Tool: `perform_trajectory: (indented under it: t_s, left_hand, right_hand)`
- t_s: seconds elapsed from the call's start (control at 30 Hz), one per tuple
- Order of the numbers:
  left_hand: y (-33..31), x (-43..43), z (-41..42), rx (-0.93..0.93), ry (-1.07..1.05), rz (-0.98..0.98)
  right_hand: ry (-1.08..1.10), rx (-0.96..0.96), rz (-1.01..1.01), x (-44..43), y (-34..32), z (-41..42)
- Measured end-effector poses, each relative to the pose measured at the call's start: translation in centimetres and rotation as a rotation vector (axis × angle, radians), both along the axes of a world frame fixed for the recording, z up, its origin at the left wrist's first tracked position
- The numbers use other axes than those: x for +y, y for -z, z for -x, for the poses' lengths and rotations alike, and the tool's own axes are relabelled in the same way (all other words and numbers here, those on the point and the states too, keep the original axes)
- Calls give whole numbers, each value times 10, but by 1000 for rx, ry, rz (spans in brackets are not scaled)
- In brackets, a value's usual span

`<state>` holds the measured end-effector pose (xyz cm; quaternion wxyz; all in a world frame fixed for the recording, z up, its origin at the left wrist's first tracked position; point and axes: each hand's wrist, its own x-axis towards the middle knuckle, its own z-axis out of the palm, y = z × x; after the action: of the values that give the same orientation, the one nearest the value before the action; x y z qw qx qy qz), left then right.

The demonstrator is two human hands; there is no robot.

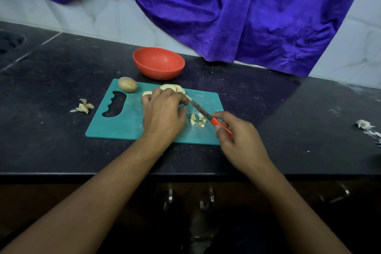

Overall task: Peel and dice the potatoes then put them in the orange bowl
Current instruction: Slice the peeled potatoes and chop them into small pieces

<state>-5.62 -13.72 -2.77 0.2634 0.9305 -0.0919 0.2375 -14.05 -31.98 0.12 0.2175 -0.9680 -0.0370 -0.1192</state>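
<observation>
On the teal cutting board [127, 121] my left hand [164, 112] holds down pale peeled potato slices [172, 88], its curled fingers hiding most of them. My right hand [237, 138] grips the red handle of a small knife [203, 113], whose blade points up-left with the tip at the slices beside my left fingers. Several small potato dice [198, 121] lie under the blade. A whole unpeeled potato [127, 84] sits at the board's far left corner. The orange bowl [158, 63] stands empty just behind the board.
A heap of potato peel [83, 107] lies on the black counter [51, 80] left of the board. More scraps [365, 125] sit far right. A purple cloth [237, 10] hangs over the tiled wall behind. Cabinet handles [170, 197] show below the counter edge.
</observation>
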Motion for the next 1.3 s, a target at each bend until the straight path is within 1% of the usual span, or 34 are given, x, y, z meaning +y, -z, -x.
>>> perform_trajectory:
  t_s: [0.1, 0.2, 0.27, 0.47, 0.57, 0.8, 1.03, 1.17, 1.3]
  left_hand:
    - [0, 0, -1, -20, -27, 59]
    - [2, 0, 0, -19, -36, 104]
    - [2, -1, 0, -2, -30, 102]
    - [1, 0, -1, 11, -18, 96]
    - [1, 0, 0, 12, -12, 99]
    - [2, 0, -1, 21, -5, 92]
    - [2, 0, -2, 26, -3, 108]
    - [2, 1, -3, 28, 3, 116]
    - [2, 2, -3, 46, 9, 115]
  right_hand:
    - [-53, -19, -51, -16, 5, 1]
    - [-86, 6, -65, -25, 12, 3]
    - [-108, 35, -52, -31, 17, 5]
    - [-173, 37, -36, -37, 19, 6]
    - [-185, 27, 17, -38, 20, 1]
    - [-71, -32, 142, -37, 15, -33]
    - [52, -28, 150, -31, 17, -72]
    - [82, -23, 149, -25, 11, -77]
    - [103, -108, 176, -20, 3, -65]
